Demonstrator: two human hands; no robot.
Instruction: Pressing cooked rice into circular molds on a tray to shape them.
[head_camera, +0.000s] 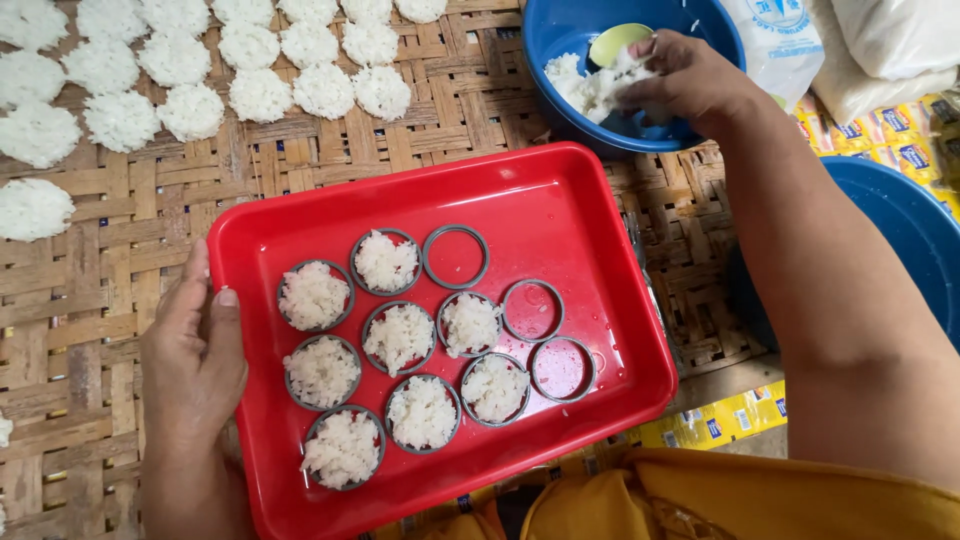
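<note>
Head view, looking down on a woven bamboo mat (130, 250). At far left, round white rice cakes (120, 120) lie in rows on the mat, apart from one another. Lower left, the person's left hand (195, 365) steadies a red rectangular tray (560, 195), thumb hooked over its left rim and fingers curled under the edge, holding it. On the tray sit eleven grey ring moulds (400, 335); eight are packed with cooked white rice, while three empty rings (533, 310) stand along the right side of the group, some touching their neighbours. Upper right, a blue bowl (560, 40) rests on the mat just beyond the tray; it holds a heap of loose cooked rice (590, 85) and a pale green spoon (615, 42). The right hand (680, 80) reaches into the bowl, fingers drawn narrow and pinching up a clump of rice. Judging from the filled rings, a good pinch is one just large enough to fill a ring level, pressed flat, with the tray kept firm so the rings stay put
</note>
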